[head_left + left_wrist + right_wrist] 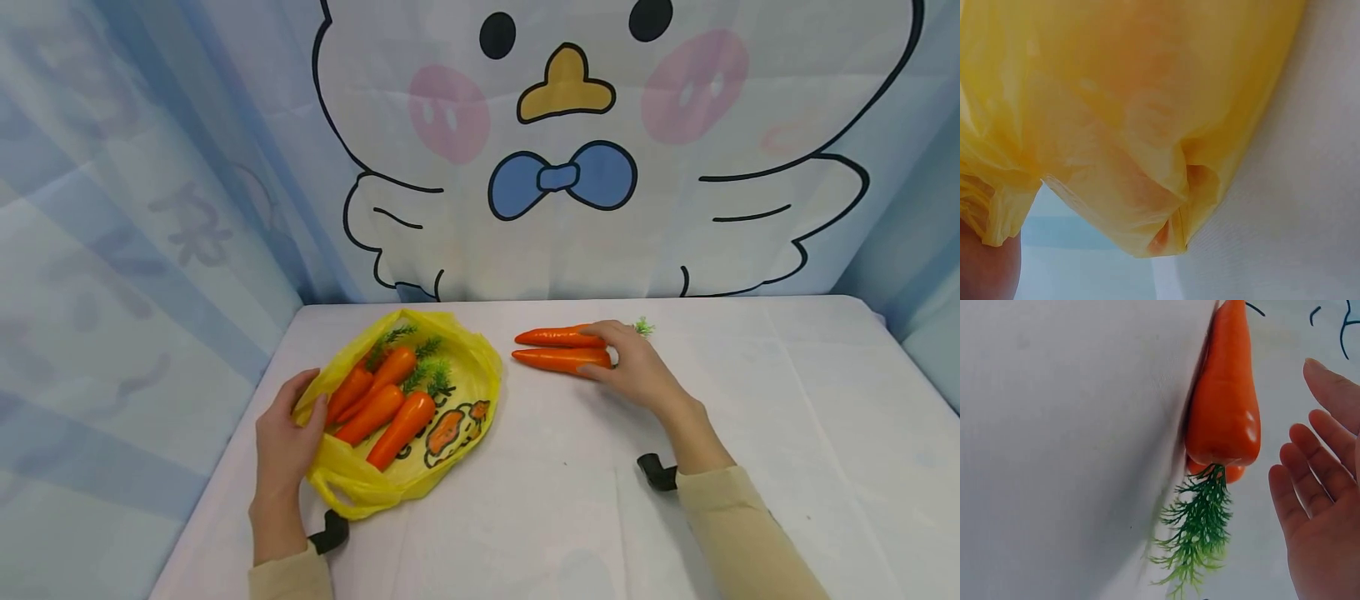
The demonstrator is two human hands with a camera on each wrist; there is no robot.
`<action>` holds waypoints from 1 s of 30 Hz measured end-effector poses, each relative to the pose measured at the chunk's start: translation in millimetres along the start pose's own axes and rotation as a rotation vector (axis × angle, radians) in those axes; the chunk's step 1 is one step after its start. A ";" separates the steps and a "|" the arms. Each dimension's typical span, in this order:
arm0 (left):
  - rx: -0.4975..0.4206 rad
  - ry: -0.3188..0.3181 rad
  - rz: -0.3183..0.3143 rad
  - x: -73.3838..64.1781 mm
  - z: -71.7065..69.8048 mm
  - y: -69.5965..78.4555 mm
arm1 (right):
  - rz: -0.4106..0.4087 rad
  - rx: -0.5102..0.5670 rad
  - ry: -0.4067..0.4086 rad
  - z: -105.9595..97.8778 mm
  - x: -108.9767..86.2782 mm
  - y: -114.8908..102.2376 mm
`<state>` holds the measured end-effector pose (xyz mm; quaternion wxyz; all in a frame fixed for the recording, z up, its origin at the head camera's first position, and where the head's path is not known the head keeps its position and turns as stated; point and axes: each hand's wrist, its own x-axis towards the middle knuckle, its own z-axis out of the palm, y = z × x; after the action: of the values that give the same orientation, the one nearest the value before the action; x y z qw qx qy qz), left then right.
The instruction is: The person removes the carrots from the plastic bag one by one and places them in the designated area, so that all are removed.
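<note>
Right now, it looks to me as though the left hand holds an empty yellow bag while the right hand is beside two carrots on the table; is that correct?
Not quite: the yellow bag is not empty, as the head view shows several carrots inside it. The left hand does hold it, and the right hand is beside two carrots on the table.

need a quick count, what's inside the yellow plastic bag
Four carrots with feathery green tops show inside the yellow plastic bag. The bag's near side covers some tips; anything underneath cannot be seen.
</note>
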<state>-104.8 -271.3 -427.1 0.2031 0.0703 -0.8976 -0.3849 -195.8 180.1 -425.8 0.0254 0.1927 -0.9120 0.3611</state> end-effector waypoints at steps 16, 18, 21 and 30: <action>0.003 -0.007 -0.013 0.0 0.0 1.9 | -0.080 0.088 -0.013 20.1 6.0 -22.8; 0.000 -0.007 -0.011 0.0 0.2 1.9 | -0.098 0.083 -0.017 22.4 7.5 -25.0; -0.003 -0.003 -0.004 0.5 0.6 2.2 | -0.120 0.079 -0.019 25.7 10.0 -29.0; -0.004 -0.005 -0.013 1.0 1.0 3.0 | -0.141 0.110 -0.045 38.1 14.8 -41.0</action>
<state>-106.1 -268.8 -425.3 0.1985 0.0748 -0.8969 -0.3880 -190.8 122.5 -424.5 0.0195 0.2657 -0.8752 0.4037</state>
